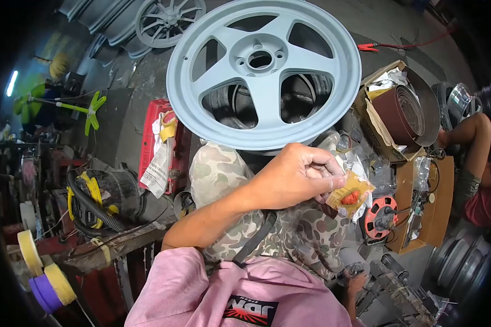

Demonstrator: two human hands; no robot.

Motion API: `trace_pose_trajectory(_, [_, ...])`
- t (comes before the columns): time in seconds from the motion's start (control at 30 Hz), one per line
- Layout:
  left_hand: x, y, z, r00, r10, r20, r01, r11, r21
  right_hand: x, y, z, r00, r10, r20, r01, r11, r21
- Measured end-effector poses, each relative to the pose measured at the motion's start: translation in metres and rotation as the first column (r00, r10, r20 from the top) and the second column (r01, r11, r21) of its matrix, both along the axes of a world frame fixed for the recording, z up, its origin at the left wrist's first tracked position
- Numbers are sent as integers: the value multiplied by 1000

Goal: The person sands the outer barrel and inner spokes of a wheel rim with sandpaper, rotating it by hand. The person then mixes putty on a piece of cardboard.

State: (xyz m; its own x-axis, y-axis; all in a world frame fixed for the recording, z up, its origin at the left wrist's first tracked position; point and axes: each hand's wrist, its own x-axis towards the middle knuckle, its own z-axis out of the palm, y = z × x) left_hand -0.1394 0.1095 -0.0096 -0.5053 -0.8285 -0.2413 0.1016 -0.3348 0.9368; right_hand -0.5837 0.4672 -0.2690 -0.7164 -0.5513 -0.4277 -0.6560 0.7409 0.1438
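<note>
My left hand (311, 177) reaches across in front of me, fingers pinched on the edge of a yellow-brown piece of paper (365, 188). On that paper sits a small orange-red lump of paste (351, 198). Low on the right, my right hand (355, 283) is partly hidden, its fingers against a greyish rounded object (355, 267) whose kind I cannot make out. Just beyond my knees lies a pale grey five-spoke car wheel rim (264, 103), face up, with dark round shapes beneath it. My left hand is just below its near edge.
To the left are a red toolbox (154, 122) with masking tape, and a vacuum-like machine (117, 191) with a black hose. On the right stand a carton (373, 122) holding a brown abrasive roll (395, 114), and an orange cable reel (372, 222). Another person's leg (469, 136) shows far right.
</note>
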Motion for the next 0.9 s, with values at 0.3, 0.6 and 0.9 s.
trace_pose_trajectory(0.3, [1, 0, 2, 993, -23, 115, 25, 999, -21, 12, 3, -7, 979, -190, -74, 191, 982, 5])
trace_pose_trajectory(0.6, [-6, -1, -4, 999, -42, 33, 41, 999, 36, 15, -1, -11, 957, -275, -94, 271, 961, -51])
trace_pose_trajectory(0.9, [-5, 0, -4, 999, -38, -32, 39, 998, 58, -5, 33, -20, 956, -270, -116, 221, 921, -322])
